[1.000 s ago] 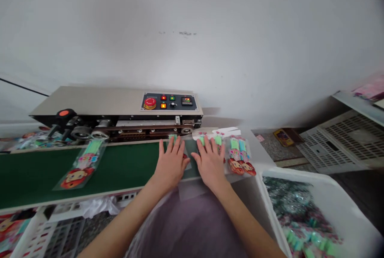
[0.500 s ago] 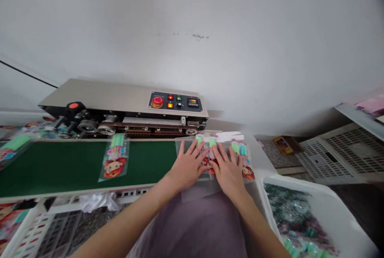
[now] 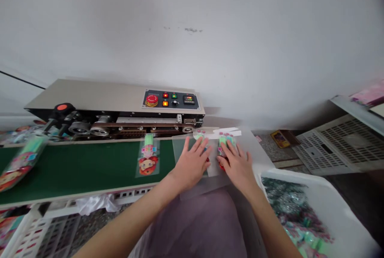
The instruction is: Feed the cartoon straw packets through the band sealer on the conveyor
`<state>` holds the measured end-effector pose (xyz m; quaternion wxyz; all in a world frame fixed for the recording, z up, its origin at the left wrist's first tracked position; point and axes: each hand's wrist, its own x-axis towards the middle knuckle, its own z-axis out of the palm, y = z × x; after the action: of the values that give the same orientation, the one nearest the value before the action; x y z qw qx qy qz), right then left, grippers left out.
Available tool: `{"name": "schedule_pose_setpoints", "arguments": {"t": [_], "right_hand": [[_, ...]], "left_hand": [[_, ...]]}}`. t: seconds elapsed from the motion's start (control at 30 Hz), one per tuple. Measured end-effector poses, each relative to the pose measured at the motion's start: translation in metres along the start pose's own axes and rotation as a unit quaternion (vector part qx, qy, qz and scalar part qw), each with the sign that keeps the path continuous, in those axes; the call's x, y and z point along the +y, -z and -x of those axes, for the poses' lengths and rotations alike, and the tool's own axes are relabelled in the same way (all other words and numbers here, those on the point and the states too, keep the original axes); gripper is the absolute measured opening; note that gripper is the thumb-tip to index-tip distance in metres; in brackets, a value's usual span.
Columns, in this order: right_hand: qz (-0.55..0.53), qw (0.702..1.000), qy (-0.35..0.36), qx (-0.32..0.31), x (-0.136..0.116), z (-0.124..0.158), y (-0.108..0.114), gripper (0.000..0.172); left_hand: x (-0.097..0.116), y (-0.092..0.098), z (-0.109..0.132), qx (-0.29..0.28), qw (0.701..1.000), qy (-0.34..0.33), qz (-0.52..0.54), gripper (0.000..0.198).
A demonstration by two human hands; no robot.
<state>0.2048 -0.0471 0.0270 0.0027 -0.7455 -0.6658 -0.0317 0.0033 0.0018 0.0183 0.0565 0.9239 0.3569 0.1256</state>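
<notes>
My left hand [image 3: 193, 166] lies flat with fingers spread on a clear plastic packet [image 3: 200, 134], which it mostly covers, at the right end of the green belt. To its right, my right hand [image 3: 238, 166] rests its spread fingers on another packet [image 3: 222, 141] with light green sticks and a printed picture. Both packets lie on a clear sheet [image 3: 214, 170]. On the green belt [image 3: 99, 166] lies a packet [image 3: 148, 156] with a red-haired cartoon face. A tilted packet [image 3: 24, 162] is at the belt's left.
Behind the belt stands a band sealing machine [image 3: 90, 94] with rollers and a lit control panel [image 3: 171, 99]. A white tub [image 3: 339, 210] of packets is at the right. White crates [image 3: 336, 144] stand beyond it. Paper strips [image 3: 228, 131] lie behind my hands.
The hands have moved apart, and fewer packets show beneath them. A packet now lies on the belt nearer my left hand than the one seen before. The view has shifted slightly.
</notes>
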Motion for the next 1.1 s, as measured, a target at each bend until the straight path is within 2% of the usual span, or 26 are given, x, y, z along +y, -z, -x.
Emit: {"name": "schedule_pose_setpoints", "arguments": {"t": [0.07,0.17,0.3,0.37,0.47,0.6,0.67,0.77,0.87,1.1], "right_hand": [[-0.012,1.000,0.005,-0.008,0.002,0.001,-0.007,0.051],[-0.034,0.998,0.045,0.014,-0.017,0.003,-0.015,0.053],[-0.063,0.995,0.070,0.014,-0.052,0.002,-0.011,0.052],[-0.077,0.995,0.061,0.011,-0.060,0.000,-0.007,0.053],[-0.090,0.994,0.053,0.017,-0.055,0.000,-0.004,0.053],[-0.076,0.995,0.058,0.005,-0.032,0.002,-0.009,0.052],[-0.066,0.997,0.040,0.006,-0.022,0.003,-0.011,0.053],[-0.060,0.998,0.020,0.018,-0.015,0.003,-0.013,0.055],[-0.046,0.998,0.035,0.030,-0.019,0.002,-0.017,0.055],[-0.020,0.997,0.050,0.049,-0.036,0.001,-0.026,0.053]], "left_hand": [[0.002,-0.014,-0.003,-0.001,1.000,0.001,0.002,0.053],[-0.007,-0.026,0.007,0.020,0.999,0.036,-0.014,0.053],[-0.025,-0.014,0.027,0.018,0.996,0.079,-0.037,0.052],[-0.027,-0.004,0.031,0.017,0.992,0.110,-0.051,0.052],[-0.017,0.004,0.024,0.028,0.991,0.119,-0.053,0.050],[0.005,-0.007,0.001,0.037,0.999,0.019,-0.023,0.052],[0.008,-0.015,-0.006,0.029,0.999,-0.017,-0.015,0.055],[0.001,-0.024,-0.004,0.020,0.999,-0.018,-0.017,0.056],[-0.009,-0.028,0.006,0.028,0.999,-0.007,-0.035,0.056],[-0.017,-0.024,0.018,0.028,0.999,0.005,-0.036,0.056]]}}
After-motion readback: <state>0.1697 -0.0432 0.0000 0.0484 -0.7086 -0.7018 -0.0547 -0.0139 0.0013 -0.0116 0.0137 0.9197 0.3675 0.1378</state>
